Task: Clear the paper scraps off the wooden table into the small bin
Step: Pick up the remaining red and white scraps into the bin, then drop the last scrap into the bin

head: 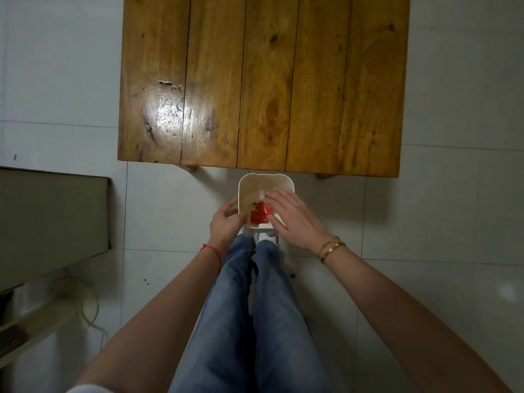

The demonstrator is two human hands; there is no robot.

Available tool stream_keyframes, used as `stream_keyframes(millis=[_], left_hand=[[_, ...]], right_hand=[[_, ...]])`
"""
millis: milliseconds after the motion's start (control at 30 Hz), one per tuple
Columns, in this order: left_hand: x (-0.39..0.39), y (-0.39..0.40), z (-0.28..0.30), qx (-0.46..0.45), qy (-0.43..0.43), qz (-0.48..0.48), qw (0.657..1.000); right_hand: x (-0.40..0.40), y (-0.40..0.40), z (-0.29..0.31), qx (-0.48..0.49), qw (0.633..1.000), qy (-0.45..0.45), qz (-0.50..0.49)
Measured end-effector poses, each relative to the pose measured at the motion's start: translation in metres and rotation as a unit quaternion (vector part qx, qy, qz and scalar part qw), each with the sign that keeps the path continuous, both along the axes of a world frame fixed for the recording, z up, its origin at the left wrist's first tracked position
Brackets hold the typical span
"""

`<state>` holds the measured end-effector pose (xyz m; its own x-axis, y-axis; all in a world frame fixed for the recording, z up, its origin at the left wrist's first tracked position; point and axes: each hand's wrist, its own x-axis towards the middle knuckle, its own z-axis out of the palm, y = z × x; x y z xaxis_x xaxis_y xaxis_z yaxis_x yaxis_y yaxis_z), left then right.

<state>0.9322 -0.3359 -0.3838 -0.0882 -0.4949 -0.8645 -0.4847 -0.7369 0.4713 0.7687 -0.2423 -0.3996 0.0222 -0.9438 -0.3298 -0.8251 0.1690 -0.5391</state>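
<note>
Below, head view: small white bin [266, 181] stands on the tiled floor [425, 208] just beside the near edge of the wooden tabletop [255, 80], mouth upward. Red paper scraps [260, 215] lie inside with pale ones. Left hand [225, 224] grips the bin's left wall, fingers curled. Right hand [295, 217] hovers over the opening, fingers spread, holding nothing.

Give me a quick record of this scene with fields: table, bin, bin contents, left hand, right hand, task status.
table: wooden table, no scraps visible on it
bin: small white bin on the floor at the table's near edge
bin contents: red paper scraps, some pale paper
left hand: left hand gripping the bin's left rim
right hand: right hand over the bin's right side, fingers spread
task status: looks nearly finished
</note>
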Motion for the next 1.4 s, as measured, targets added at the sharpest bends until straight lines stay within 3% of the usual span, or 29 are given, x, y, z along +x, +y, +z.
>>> stream_keyframes(millis=[233, 400, 600, 733, 1033, 1400], left_hand=[[0.001, -0.008, 0.055, -0.028, 0.022, 0.013, 0.999], [-0.005, -0.039, 0.102, -0.064, 0.036, 0.046, 0.996], [-0.018, -0.100, 0.142, -0.115, 0.072, 0.053, 0.989], [-0.031, -0.148, 0.156, -0.143, 0.089, 0.007, 0.986], [-0.052, -0.267, 0.131, -0.147, 0.065, -0.145, 0.976], [-0.063, -0.343, 0.102, -0.123, 0.054, -0.164, 0.977]], right_hand=[[-0.007, -0.010, 0.054, -0.031, 0.984, 0.014, -0.175], [-0.014, -0.035, 0.104, -0.007, 0.954, -0.082, -0.289], [-0.027, -0.090, 0.144, -0.014, 0.951, -0.119, -0.284], [-0.038, -0.139, 0.150, -0.001, 0.949, -0.141, -0.281], [-0.059, -0.254, 0.127, 0.038, 0.948, -0.133, -0.288], [-0.068, -0.330, 0.111, 0.056, 0.941, -0.119, -0.312]])
